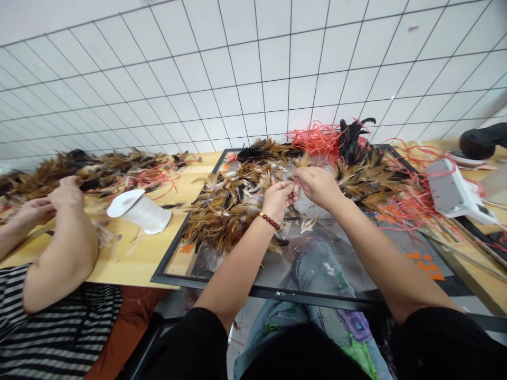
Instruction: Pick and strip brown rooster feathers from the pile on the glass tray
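Observation:
My left hand (280,199), with a red bead bracelet (269,219) at its wrist, is closed in a pinch. Touching or nearly touching it, my right hand (317,184) also pinches. What sits between the fingertips is too small to make out; a brown feather tip (303,160) sticks up just above them. A big pile of brown feathers (225,211) lies left of my hands on a black-framed glass panel (317,264). More brown feathers (368,179) and upright black feathers (352,140) are to the right.
Red strips (317,138) lie by the tiled wall (273,63). A white device (455,190) stands at the right. On the left are a white spool (142,211), another feather pile (99,166) and a person's hands (65,195) over the wooden table (130,264).

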`<state>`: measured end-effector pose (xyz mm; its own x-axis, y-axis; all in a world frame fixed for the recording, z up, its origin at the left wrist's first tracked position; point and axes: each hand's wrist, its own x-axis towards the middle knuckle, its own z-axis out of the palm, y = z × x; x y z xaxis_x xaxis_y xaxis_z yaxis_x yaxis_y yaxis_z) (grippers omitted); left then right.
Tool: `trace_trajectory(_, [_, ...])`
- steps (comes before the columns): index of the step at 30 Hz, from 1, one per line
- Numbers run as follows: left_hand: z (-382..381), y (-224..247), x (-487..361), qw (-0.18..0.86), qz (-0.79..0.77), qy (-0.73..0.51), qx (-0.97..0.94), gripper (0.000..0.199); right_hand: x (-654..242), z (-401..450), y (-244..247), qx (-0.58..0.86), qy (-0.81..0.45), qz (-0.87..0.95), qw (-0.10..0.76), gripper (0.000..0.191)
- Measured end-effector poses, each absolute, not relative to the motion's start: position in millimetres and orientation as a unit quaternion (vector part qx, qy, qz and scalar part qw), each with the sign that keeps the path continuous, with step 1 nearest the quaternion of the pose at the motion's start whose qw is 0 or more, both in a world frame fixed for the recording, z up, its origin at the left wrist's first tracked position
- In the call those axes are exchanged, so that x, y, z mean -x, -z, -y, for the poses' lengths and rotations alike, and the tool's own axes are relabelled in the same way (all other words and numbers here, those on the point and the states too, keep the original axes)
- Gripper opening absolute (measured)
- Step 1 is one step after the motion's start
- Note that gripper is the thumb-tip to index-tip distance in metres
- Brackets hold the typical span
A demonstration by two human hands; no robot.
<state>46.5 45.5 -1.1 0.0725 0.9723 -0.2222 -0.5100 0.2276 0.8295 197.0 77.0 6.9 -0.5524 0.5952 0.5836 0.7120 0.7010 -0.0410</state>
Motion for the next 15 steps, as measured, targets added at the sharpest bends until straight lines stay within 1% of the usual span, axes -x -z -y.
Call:
trace_trajectory(3, [-46.5,3.8,-45.0,0.732,-0.357,-0.518,-0.26,0.014,-196.4,-76.5,-5.3,0.361,0.062,0.856,0.363,0.029])
trace_trajectory(6, [-47.3,7.2,-44.6,0.756,-0.322,-0.503,-0.268,0.014,-194.0,-73.7,-6.1,0.316,0.032,0.871,0.376,0.032])
trace_trajectory(8, [-47.8,10.0,-45.6,0.734,-0.329,-0.527,-0.274,0.016,-192.6,-72.6,-7.9,0.311,0.011,0.869,0.385,0.034])
trace_trajectory(12, [-49.4,14.5,-48.5,0.663,-0.367,-0.589,-0.281,0.019,-191.5,-76.5,-7.5,0.405,-0.042,0.783,0.471,0.04])
trace_trajectory(14, [-50.6,15.7,-49.2,0.642,-0.375,-0.609,-0.276,0.021,-190.0,-78.7,-3.5,0.459,-0.106,0.732,0.492,0.038])
trace_trajectory(15, [-51.3,16.2,-49.5,0.636,-0.379,-0.615,-0.272,0.021,-188.4,-78.4,-0.8,0.477,-0.162,0.712,0.489,0.036])
